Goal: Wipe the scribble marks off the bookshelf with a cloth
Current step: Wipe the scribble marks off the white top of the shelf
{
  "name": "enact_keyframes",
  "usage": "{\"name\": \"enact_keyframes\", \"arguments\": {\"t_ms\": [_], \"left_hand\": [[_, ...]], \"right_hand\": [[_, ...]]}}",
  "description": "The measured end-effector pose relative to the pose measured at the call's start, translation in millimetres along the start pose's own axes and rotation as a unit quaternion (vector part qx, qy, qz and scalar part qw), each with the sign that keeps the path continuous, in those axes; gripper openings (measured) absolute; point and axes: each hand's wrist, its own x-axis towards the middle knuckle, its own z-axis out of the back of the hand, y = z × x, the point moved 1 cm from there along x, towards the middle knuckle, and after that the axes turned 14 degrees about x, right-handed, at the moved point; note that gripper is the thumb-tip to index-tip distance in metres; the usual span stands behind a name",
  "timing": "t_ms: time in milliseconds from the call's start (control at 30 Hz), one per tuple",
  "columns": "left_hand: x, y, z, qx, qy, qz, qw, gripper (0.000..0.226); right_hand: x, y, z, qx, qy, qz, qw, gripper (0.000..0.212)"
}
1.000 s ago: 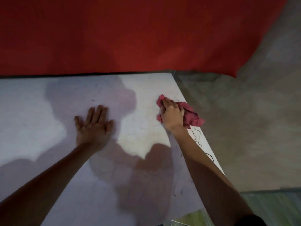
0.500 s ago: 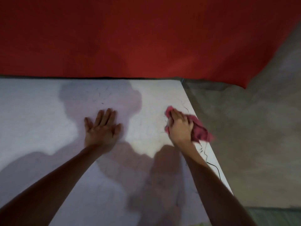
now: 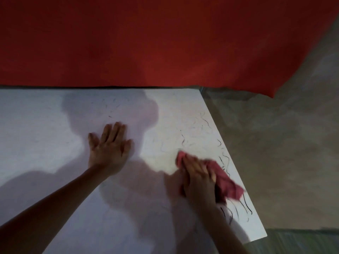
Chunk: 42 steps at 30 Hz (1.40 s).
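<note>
A red backdrop hangs above mottled grey floor.

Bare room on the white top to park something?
Free: the wide stretch left of the left hand, back to the red backdrop; also the gap between the hands. Crowded: the right edge, where the right hand presses the cloth among scribbles.

Right hand: motion-blurred, finger outlines smeared | cloth: near part hidden under that hand | scribble marks: some covered by cloth and wrist, those in shadow too faint to trace | bookshelf: cut by left and lower edges | left forearm, right forearm: run out of frame.
</note>
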Motion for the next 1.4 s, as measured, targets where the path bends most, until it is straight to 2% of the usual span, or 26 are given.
{"name": "enact_keyframes", "arguments": {"t_ms": [67,133,200,300,433,500,633,733,800,833,900,1033,1100,1167,1267,1333,1400], "left_hand": [[0.0,0.2,0.9,-0.001,0.003,-0.002,1.0,0.09],[-0.3,-0.2,1.0,0.0,0.013,-0.001,1.0,0.092],[0.2,0.0,1.1,-0.002,0.018,0.0,1.0,0.093],[-0.4,-0.5,0.7,-0.002,0.02,0.0,1.0,0.093],[0.9,-0.7,-0.7,-0.005,0.014,0.002,1.0,0.092],[0.9,-0.7,-2.1,0.001,0.006,-0.001,1.0,0.09],[2.4,0.7,-2.3,0.005,0.005,0.0,1.0,0.09],[0.9,0.1,-1.0,0.002,0.014,-0.002,1.0,0.091],[0.5,1.4,-0.2,0.003,0.018,-0.003,1.0,0.091],[0.6,1.5,-0.5,0.004,0.018,-0.003,1.0,0.09],[1.7,1.2,-1.5,0.006,0.012,-0.003,1.0,0.085],[3.5,1.4,-4.4,-0.003,0.007,-0.005,1.0,0.085],[3.0,1.7,-5.2,0.0,0.0,-0.008,1.0,0.086],[3.7,2.9,-4.2,0.0,0.0,-0.011,1.0,0.084],[3.5,4.4,-4.3,0.007,0.002,-0.018,1.0,0.081],[2.6,4.6,-4.1,0.005,0.002,-0.018,1.0,0.082],[1.7,3.3,-3.4,0.003,0.007,-0.013,1.0,0.081]], "right_hand": [[56.6,-3.7,-2.6,-0.005,0.002,-0.04,0.999,0.043],[101.7,-7.3,-2.8,-0.029,0.064,-0.073,0.995,0.04],[115.9,-12.2,-7.3,-0.037,0.075,-0.052,0.995,0.041],[70.9,-10.6,-2.9,0.016,0.051,-0.045,0.998,0.047],[-37.0,1.5,4.3,0.025,0.002,0.045,0.999,0.044],[-40.2,4.8,3.7,0.029,-0.012,0.063,0.997,0.043],[49.2,4.9,-5.1,0.007,-0.051,0.002,0.999,0.04],[94.4,4.3,-7.9,-0.014,0.049,-0.069,0.996,0.041],[81.1,2.3,-10.8,-0.002,0.051,-0.059,0.997,0.051],[64.7,1.2,-6.2,-0.007,0.023,-0.043,0.999,0.054],[17.9,-6.6,2.2,-0.007,-0.023,-0.006,1.0,0.05],[-55.7,-17.4,23.3,0.009,-0.04,0.021,0.999,0.044],[-31.3,-25.9,27.4,0.028,-0.049,0.006,0.998,0.04],[20.8,-41.4,29.0,0.031,-0.067,-0.052,0.996,0.04],[87.7,-74.0,38.7,0.013,-0.034,-0.143,0.989,0.043],[89.1,-77.9,38.7,0.027,-0.011,-0.154,0.988,0.042],[54.9,-70.8,40.7,0.019,-0.036,-0.143,0.989,0.043]]}}
